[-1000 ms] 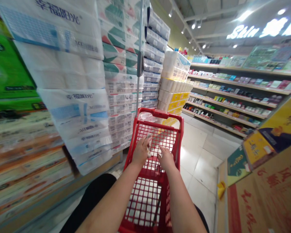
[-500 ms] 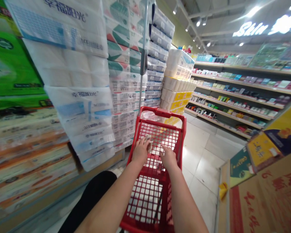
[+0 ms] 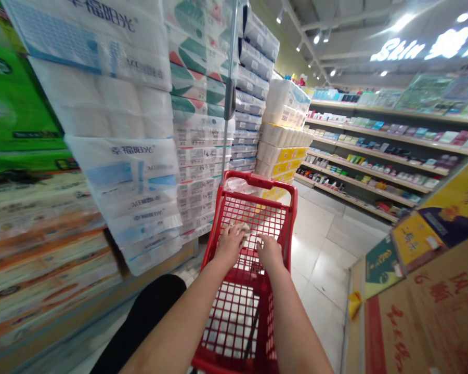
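Observation:
A crumpled, whitish cloth or tissue (image 3: 242, 228) is in my left hand (image 3: 230, 246), whose fingers are bent over it. Close beside it on the right, my right hand (image 3: 271, 253) reaches forward with loosely curved fingers, thumb and fingers a little apart, and nothing visible held. Both hands are over the grid of a red plastic shopping cart or basket (image 3: 293, 213), its handle loop at the far end. Whether the right fingertips touch the grid cannot be made out.
Tall stacks of toilet-roll packs (image 3: 140, 182) and tissue packs (image 3: 198, 156) rise on the left, beside a thin metal post (image 3: 225, 145). Cardboard boxes (image 3: 425, 311) stand at the right. Tiled floor (image 3: 315, 244) runs toward stocked shelves (image 3: 374, 127).
My left hand has shifted slightly right and down with the cloth, nearer my right hand. The view has turned slightly, moving the surroundings a little left. The cart keeps nearly the same place.

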A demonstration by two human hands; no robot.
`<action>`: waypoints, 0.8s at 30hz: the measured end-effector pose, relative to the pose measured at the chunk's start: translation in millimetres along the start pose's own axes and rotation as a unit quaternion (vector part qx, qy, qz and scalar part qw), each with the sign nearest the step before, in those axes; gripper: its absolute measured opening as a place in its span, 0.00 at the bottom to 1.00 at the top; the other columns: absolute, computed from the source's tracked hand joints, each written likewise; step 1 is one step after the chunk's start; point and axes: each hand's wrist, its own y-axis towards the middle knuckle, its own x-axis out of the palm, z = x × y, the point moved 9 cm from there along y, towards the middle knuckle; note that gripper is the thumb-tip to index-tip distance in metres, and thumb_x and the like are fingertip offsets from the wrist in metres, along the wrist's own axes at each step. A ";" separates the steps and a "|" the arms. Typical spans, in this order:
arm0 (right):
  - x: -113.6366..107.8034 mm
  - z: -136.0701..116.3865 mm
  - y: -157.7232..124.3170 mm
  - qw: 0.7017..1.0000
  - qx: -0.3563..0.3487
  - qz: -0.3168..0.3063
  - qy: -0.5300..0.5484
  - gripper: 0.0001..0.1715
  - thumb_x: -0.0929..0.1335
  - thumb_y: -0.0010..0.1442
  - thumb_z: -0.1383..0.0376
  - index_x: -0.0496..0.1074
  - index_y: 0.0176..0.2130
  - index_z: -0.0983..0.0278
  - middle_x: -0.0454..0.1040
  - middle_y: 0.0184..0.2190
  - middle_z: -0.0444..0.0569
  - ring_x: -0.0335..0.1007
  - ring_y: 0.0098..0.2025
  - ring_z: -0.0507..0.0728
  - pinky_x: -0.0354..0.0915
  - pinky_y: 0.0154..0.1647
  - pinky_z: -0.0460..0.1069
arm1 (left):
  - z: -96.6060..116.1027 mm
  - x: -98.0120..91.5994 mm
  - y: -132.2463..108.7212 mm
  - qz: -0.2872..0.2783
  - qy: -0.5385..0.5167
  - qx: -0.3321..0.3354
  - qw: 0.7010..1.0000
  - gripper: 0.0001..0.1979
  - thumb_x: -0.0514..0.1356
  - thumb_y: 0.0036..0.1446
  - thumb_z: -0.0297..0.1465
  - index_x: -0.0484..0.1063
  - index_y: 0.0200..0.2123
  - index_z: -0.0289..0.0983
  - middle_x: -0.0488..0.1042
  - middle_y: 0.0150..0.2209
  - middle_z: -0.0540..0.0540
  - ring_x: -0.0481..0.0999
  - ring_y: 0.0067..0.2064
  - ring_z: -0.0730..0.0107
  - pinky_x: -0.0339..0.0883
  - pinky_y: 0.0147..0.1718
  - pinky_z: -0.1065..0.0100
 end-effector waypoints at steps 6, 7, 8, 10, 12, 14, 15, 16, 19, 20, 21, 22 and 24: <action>-1.0 -0.8 -3.8 1.000 0.010 -0.021 -0.010 0.22 0.62 0.64 0.64 0.69 0.56 0.59 0.72 0.54 0.51 0.63 0.58 0.60 0.58 0.54 0.54 | 0.9 -9.0 -2.5 0.009 -0.049 0.023 0.998 0.18 0.56 0.58 0.25 0.74 0.50 0.46 0.70 0.55 0.48 0.64 0.53 0.64 0.64 0.54 0.62; -0.2 -0.7 -4.3 1.000 0.009 -0.023 -0.014 0.22 0.61 0.64 0.64 0.69 0.56 0.59 0.72 0.54 0.51 0.64 0.58 0.60 0.59 0.54 0.54 | -2.7 -14.5 -3.5 0.038 -0.044 0.000 0.998 0.18 0.56 0.59 0.27 0.73 0.51 0.44 0.69 0.56 0.48 0.64 0.54 0.63 0.63 0.55 0.61; 0.6 -0.5 -4.5 1.000 0.007 -0.023 -0.018 0.22 0.61 0.64 0.64 0.69 0.56 0.60 0.72 0.54 0.52 0.64 0.57 0.60 0.59 0.53 0.54 | -5.6 -19.7 -5.0 0.066 -0.038 -0.022 0.997 0.18 0.55 0.60 0.28 0.72 0.53 0.43 0.67 0.58 0.47 0.62 0.55 0.61 0.62 0.56 0.60; 2.3 -0.1 -4.4 1.000 0.001 -0.020 -0.023 0.22 0.61 0.64 0.64 0.69 0.56 0.61 0.73 0.53 0.52 0.65 0.56 0.60 0.60 0.53 0.54 | -6.0 -23.8 -7.7 0.094 -0.030 -0.041 0.994 0.20 0.54 0.61 0.28 0.70 0.55 0.42 0.65 0.60 0.47 0.60 0.57 0.60 0.60 0.58 0.58; 4.3 0.4 -4.0 0.999 -0.006 -0.018 -0.025 0.22 0.61 0.64 0.64 0.70 0.55 0.61 0.73 0.52 0.52 0.66 0.55 0.60 0.61 0.52 0.53 | 3.1 -17.2 -8.2 0.064 -0.035 -0.006 0.997 0.19 0.54 0.60 0.26 0.71 0.54 0.43 0.66 0.59 0.48 0.60 0.56 0.60 0.60 0.57 0.58; 6.2 1.2 -3.7 0.999 -0.008 -0.020 -0.024 0.21 0.61 0.64 0.64 0.70 0.55 0.61 0.73 0.52 0.52 0.67 0.55 0.60 0.61 0.52 0.53 | 13.1 -9.2 -8.9 0.024 -0.046 0.048 0.998 0.18 0.55 0.59 0.24 0.73 0.50 0.45 0.69 0.55 0.50 0.61 0.54 0.61 0.62 0.54 0.60; 6.9 1.5 -3.7 0.999 -0.008 -0.022 -0.024 0.21 0.61 0.64 0.64 0.70 0.55 0.61 0.73 0.52 0.52 0.66 0.56 0.60 0.61 0.52 0.53 | 14.3 -8.4 -9.3 0.018 -0.048 0.058 0.997 0.17 0.55 0.59 0.25 0.74 0.48 0.46 0.70 0.54 0.50 0.62 0.53 0.62 0.63 0.54 0.61; 7.2 1.7 -3.8 0.999 -0.008 -0.022 -0.024 0.22 0.60 0.64 0.64 0.70 0.55 0.61 0.73 0.53 0.52 0.66 0.56 0.60 0.61 0.53 0.53 | 11.6 -10.3 -9.2 0.026 -0.047 0.051 0.997 0.16 0.55 0.60 0.26 0.74 0.48 0.46 0.70 0.54 0.50 0.62 0.53 0.62 0.63 0.53 0.61; 7.0 0.9 -4.5 0.999 -0.005 -0.021 -0.029 0.22 0.60 0.64 0.64 0.69 0.56 0.61 0.72 0.54 0.52 0.64 0.57 0.60 0.60 0.54 0.54 | -6.3 -23.0 -10.6 0.087 -0.028 -0.030 0.995 0.16 0.53 0.62 0.30 0.72 0.51 0.44 0.67 0.57 0.47 0.61 0.54 0.59 0.61 0.55 0.57; 7.1 0.3 -4.8 0.999 -0.005 -0.023 -0.029 0.22 0.60 0.64 0.64 0.69 0.56 0.61 0.72 0.54 0.53 0.64 0.57 0.60 0.60 0.54 0.54 | -8.2 -24.7 -11.6 0.094 -0.023 -0.040 0.995 0.16 0.53 0.62 0.30 0.72 0.52 0.43 0.66 0.57 0.46 0.60 0.55 0.59 0.61 0.55 0.56; 7.2 -0.2 -5.2 0.999 -0.005 -0.025 -0.029 0.22 0.60 0.64 0.64 0.69 0.56 0.61 0.72 0.54 0.53 0.64 0.57 0.60 0.60 0.54 0.55 | -5.7 -23.6 -12.1 0.085 -0.023 -0.030 0.996 0.17 0.53 0.62 0.29 0.71 0.52 0.43 0.66 0.57 0.46 0.60 0.55 0.58 0.61 0.55 0.56; 7.3 -0.5 -5.6 0.999 -0.004 -0.028 -0.029 0.22 0.60 0.64 0.64 0.69 0.56 0.61 0.72 0.54 0.52 0.64 0.57 0.60 0.60 0.54 0.55 | 0.3 -20.2 -12.5 0.065 -0.026 -0.001 0.998 0.17 0.54 0.61 0.27 0.72 0.51 0.43 0.67 0.57 0.46 0.61 0.54 0.59 0.61 0.55 0.57; 7.4 -1.0 -6.6 0.999 -0.002 -0.033 -0.029 0.22 0.60 0.64 0.64 0.69 0.56 0.61 0.73 0.53 0.53 0.65 0.57 0.61 0.61 0.53 0.55 | 14.3 -13.4 -14.3 0.023 -0.036 0.068 0.997 0.17 0.55 0.58 0.24 0.73 0.48 0.44 0.68 0.55 0.49 0.61 0.54 0.61 0.62 0.54 0.60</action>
